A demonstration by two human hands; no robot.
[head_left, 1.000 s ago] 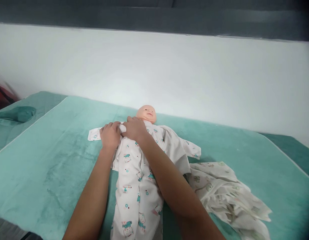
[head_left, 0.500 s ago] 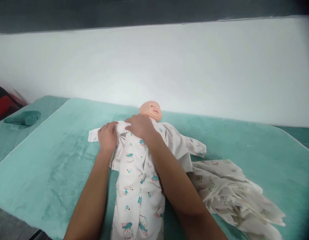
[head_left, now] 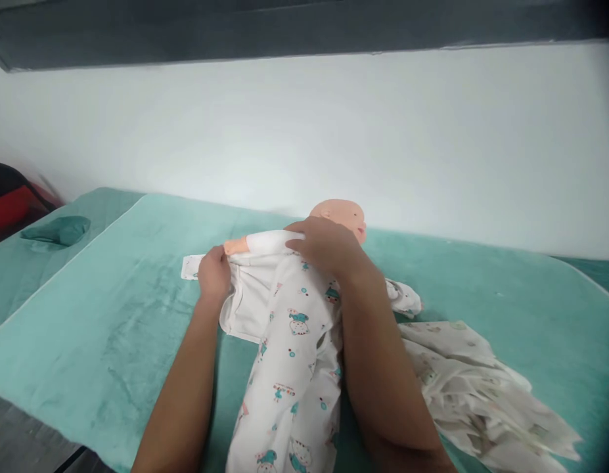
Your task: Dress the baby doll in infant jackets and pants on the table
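Observation:
A baby doll (head_left: 341,213) lies on a teal blanket (head_left: 112,309), rolled toward the right, face turned right. It wears a white printed sleepsuit (head_left: 294,355). My right hand (head_left: 326,244) grips the doll at its shoulder and upper arm. The doll's arm (head_left: 257,242) sticks out to the left in a white undersleeve, its small hand bare. My left hand (head_left: 214,274) is closed on the open sleepsuit's left sleeve and edge, just under that arm.
A crumpled white printed cloth (head_left: 486,387) lies at the right on the blanket. A small teal cloth bundle (head_left: 58,231) sits at the far left, with a red and black object (head_left: 8,200) behind it. A white wall runs along the back.
The doll has been rolled from lying on its back onto its side, facing right. Its arm has come out of the sleepsuit sleeve. My right hand moved right with the doll's shoulder.

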